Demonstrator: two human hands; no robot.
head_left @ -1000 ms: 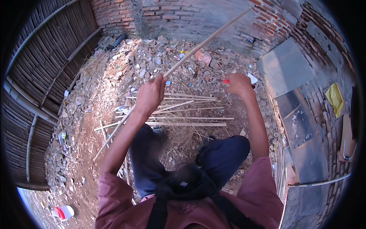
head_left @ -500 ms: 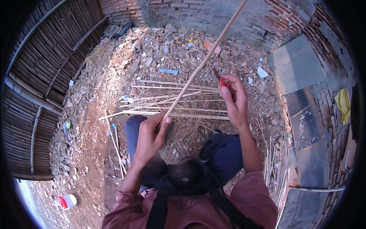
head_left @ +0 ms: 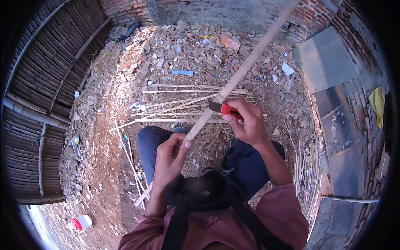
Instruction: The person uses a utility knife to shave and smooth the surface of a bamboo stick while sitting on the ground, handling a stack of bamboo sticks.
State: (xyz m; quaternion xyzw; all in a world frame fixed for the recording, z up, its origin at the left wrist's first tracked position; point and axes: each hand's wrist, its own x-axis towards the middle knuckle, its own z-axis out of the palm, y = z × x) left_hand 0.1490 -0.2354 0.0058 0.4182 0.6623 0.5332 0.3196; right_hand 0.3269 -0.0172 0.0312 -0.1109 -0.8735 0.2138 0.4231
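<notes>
Long pale bamboo strip (head_left: 250, 62) slants from the lap up to the far brick wall; since a moment ago it has been drawn nearer and a blade now meets it. One left hand (head_left: 168, 160) is curled closed around its lower part. One right hand (head_left: 246, 121) grips shut a red-handled utility knife (head_left: 223, 109), blade against the strip. Several cut pale slats (head_left: 187, 89) lie on the rubble ground (head_left: 104, 146) beyond the knees.

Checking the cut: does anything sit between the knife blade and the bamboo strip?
Nothing visible does. The right hand holds the red-handled knife with its dark blade against the bamboo strip, which the left hand grips lower down.
</notes>
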